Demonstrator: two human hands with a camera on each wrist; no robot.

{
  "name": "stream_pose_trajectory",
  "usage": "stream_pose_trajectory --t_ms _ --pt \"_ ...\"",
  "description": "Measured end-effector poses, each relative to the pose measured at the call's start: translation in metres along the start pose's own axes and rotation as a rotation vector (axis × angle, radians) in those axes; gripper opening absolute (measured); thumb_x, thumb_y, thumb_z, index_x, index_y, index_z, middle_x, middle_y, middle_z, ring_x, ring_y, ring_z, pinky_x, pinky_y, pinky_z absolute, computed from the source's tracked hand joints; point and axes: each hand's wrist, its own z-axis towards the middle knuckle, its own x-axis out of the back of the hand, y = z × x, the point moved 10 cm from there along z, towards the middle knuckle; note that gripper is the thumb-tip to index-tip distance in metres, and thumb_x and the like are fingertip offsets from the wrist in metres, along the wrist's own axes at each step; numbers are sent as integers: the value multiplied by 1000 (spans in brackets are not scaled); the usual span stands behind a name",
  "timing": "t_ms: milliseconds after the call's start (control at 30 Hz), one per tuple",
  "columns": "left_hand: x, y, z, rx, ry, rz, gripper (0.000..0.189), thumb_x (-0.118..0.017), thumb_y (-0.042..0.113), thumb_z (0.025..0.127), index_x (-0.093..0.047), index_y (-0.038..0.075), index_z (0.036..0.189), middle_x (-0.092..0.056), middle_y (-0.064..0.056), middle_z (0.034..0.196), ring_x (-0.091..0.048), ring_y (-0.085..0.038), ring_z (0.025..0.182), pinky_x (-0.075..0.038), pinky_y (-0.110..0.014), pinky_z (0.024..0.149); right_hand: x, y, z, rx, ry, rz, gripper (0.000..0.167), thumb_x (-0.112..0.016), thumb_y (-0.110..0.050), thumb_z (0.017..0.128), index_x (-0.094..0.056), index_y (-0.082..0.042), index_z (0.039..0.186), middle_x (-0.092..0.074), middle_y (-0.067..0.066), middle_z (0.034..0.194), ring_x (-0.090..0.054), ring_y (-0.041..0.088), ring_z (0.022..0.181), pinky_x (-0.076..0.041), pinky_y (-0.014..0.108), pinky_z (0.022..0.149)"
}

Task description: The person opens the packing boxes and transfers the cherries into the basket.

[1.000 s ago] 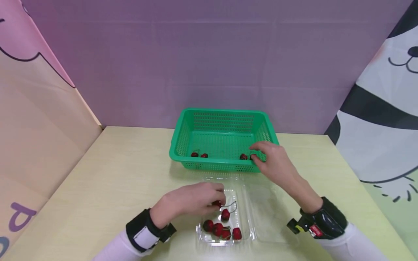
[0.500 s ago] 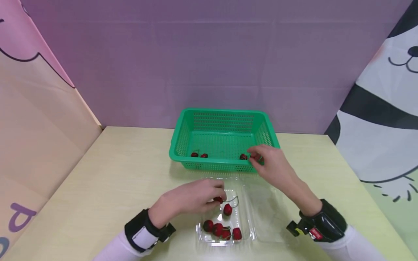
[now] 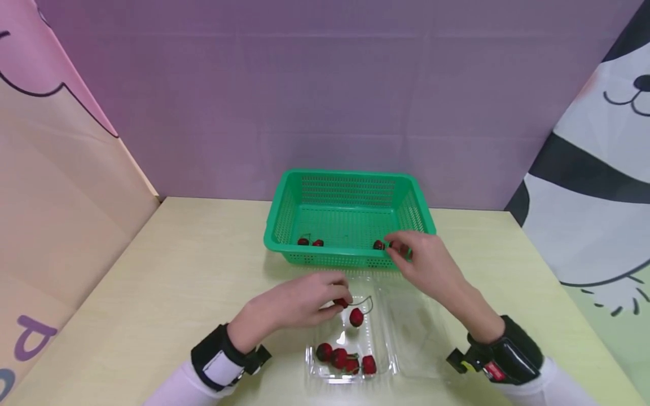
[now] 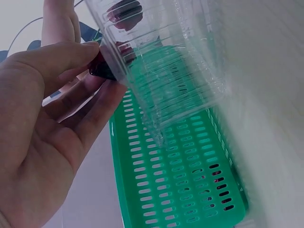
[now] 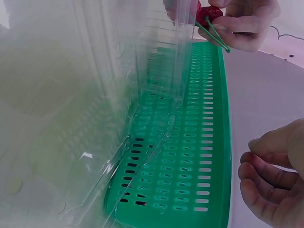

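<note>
My left hand (image 3: 299, 301) pinches a dark red cherry (image 3: 341, 303) between thumb and fingers, over the clear plastic clamshell box (image 3: 384, 332). Joined to it by the stems, a second cherry (image 3: 356, 317) hangs over the box. Their green stems (image 5: 216, 33) show in the right wrist view. Several more cherries (image 3: 339, 357) lie at the box's near end. My right hand (image 3: 426, 259) is over the near right corner of the green basket (image 3: 350, 258), its fingers (image 5: 259, 178) loosely bent with nothing between them. Close to its fingertips, a cherry (image 3: 378, 245) lies inside the basket.
Two cherries (image 3: 311, 242) lie in the basket's near left part. The box's clear lid (image 3: 421, 338) lies flat to the right. The pale wooden table (image 3: 213, 242) ends at a purple backdrop (image 3: 335, 101).
My left hand has moved away from me, toward the basket, raising the joined cherries. My right hand has drawn slightly back; the cherry at its fingertips earlier is now mostly behind the fingers.
</note>
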Motion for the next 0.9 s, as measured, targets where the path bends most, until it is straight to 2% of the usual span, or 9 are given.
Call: stream_pose_trajectory --t_ms 200,467,700,900 --pt "10 0 -1 -33 66 -8 10 -73 3 93 -73 5 103 -64 -1 103 -63 -13 94 -51 -18 87 -1 -2 -3 -9 -12 5 16 -76 0 89 -76 -4 104 -68 -4 79 -61 9 69 -52 28 57" --pt "27 -3 -4 -67 188 -1 12 -76 1 91 -73 4 103 -64 -3 104 -63 -14 96 -51 -19 88 -6 -6 -10 4 -28 7 15 -77 0 88 -76 -3 102 -70 -3 82 -61 8 69 -53 26 58" --pt "38 -4 -7 -82 274 2 15 -77 -1 89 -73 5 101 -64 -3 103 -63 -15 93 -52 -20 85 -9 -5 -17 -21 -59 6 16 -76 2 88 -76 -4 103 -69 -5 82 -60 7 70 -52 26 57" --pt "49 -9 -11 -70 342 4 16 -78 -2 87 -74 4 101 -64 -3 102 -63 -15 90 -53 -19 81 -12 -6 -24 -36 -83 3 16 -78 0 87 -76 -4 102 -68 -5 83 -60 7 71 -53 24 58"
